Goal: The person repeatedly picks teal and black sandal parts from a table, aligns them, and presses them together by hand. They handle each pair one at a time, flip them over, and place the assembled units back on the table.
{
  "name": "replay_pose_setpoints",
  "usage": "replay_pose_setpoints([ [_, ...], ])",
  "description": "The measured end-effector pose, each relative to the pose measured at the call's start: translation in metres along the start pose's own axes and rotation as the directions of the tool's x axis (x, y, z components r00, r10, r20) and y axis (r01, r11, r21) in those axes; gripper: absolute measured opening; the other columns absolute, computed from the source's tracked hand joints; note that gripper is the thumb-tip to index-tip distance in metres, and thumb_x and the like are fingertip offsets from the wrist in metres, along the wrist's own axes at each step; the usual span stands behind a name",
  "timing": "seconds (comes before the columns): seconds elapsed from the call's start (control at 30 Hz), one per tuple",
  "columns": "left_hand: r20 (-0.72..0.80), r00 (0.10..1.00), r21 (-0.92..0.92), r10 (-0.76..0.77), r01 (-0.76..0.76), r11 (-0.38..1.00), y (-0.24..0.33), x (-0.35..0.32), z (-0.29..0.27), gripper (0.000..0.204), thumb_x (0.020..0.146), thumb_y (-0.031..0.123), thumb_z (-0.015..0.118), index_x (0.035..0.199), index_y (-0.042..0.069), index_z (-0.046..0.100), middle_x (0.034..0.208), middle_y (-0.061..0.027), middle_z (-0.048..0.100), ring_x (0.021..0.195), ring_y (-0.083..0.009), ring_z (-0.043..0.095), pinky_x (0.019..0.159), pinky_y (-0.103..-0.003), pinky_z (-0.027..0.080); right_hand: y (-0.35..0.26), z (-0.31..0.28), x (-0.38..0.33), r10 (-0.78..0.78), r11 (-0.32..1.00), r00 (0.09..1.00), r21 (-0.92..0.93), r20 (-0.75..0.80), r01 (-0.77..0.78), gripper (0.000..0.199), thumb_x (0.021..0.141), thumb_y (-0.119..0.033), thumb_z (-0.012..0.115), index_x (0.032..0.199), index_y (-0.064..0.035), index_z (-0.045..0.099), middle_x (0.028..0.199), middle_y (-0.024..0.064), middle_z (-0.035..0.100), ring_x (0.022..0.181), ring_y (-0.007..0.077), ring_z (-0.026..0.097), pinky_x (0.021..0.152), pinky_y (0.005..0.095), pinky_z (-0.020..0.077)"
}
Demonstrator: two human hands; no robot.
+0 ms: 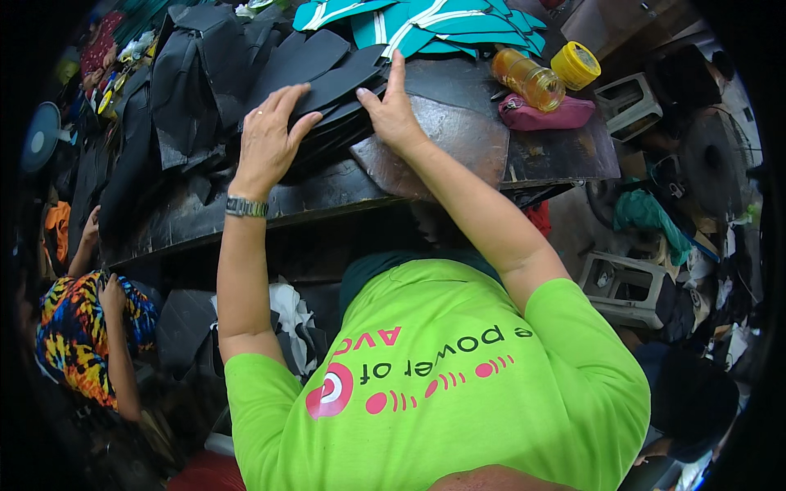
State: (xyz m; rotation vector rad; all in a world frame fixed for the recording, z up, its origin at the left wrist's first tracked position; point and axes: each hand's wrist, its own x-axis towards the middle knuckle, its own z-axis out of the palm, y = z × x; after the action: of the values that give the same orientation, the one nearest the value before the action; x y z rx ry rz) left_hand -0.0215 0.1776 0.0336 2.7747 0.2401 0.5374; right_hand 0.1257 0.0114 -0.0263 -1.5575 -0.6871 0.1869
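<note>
From the head view, both hands are up on the dark counter (540, 155), working at a fanned stack of black cut pieces (327, 82) that lies toward eleven o'clock of the frame's centre. The left hand (268, 141), with a metal watch (246, 207) on its wrist, lies flat and released on the stack's near edge, fingers spread, pressing rather than grasping. The right hand (391, 110) sits just beside it at one o'clock from it, index finger stretched out along the top piece, thumb tucked toward the stack's edge; whether it pinches a piece I cannot tell. By the look of it the step in hand is squaring or separating the stack; the next move would call for a clean pinch on one layer while the left hand holds the rest down. At two o'clock lie teal striped pieces (426, 20), an amber bottle (528, 78) and a pink pouch (544, 114).
</note>
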Motion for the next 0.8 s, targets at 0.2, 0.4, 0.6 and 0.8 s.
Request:
replay_pose_setpoints([
  [0.2,-0.002,0.999,0.104,0.038,-0.037,0.994,-0.002,0.018,-0.011,0.059,0.089,0.045,0.077,0.134,0.008,0.067,0.137,-0.0149,0.064,0.125,-0.0358,0.060,0.106,-0.044,0.048,-0.027,-0.075,-0.022,-0.173,0.860,0.981,-0.472,0.091,0.196,0.083,0.092,-0.023,0.078,0.161,-0.0088,0.034,0.155,0.0222,0.047,0.139,0.0319,0.051,0.115,0.0427,0.0387],
  [0.4,0.021,0.982,0.007,0.187,-0.188,0.982,-0.014,0.033,-0.020,0.035,0.097,0.032,0.071,0.121,0.007,0.073,0.112,-0.0115,0.074,0.105,-0.0306,0.070,0.093,-0.040,0.054,-0.050,-0.187,-0.079,-0.310,0.768,0.951,-0.594,-0.020,0.238,0.029,0.089,-0.005,0.070,0.118,-0.0067,0.074,0.114,0.0112,0.067,0.108,0.0247,0.065,0.093,0.0338,0.0517],
  [0.6,-0.591,0.656,0.511,0.470,-0.145,0.847,0.008,0.047,-0.075,0.019,0.101,0.023,0.069,0.114,0.013,0.079,0.107,-0.0042,0.079,0.097,-0.0214,0.075,0.085,-0.036,0.059,-0.040,-0.264,-0.073,-0.260,0.417,0.945,-0.906,-0.197,-0.074,0.046,0.083,-0.014,0.065,0.128,-0.0196,0.073,0.106,0.0112,0.062,0.104,0.0320,0.061,0.092,0.0449,0.0514],
  [0.8,-0.545,0.837,-0.184,0.054,-0.182,0.966,0.084,0.010,-0.065,0.019,0.101,0.018,0.070,0.115,0.007,0.078,0.108,-0.0089,0.078,0.097,-0.0131,0.072,0.085,-0.028,0.057,-0.022,-0.265,-0.057,-0.162,0.287,0.972,-0.951,-0.168,-0.117,0.048,0.083,-0.018,0.062,0.129,-0.0231,0.072,0.110,0.0123,0.062,0.108,0.0336,0.061,0.093,0.0474,0.0515],
])
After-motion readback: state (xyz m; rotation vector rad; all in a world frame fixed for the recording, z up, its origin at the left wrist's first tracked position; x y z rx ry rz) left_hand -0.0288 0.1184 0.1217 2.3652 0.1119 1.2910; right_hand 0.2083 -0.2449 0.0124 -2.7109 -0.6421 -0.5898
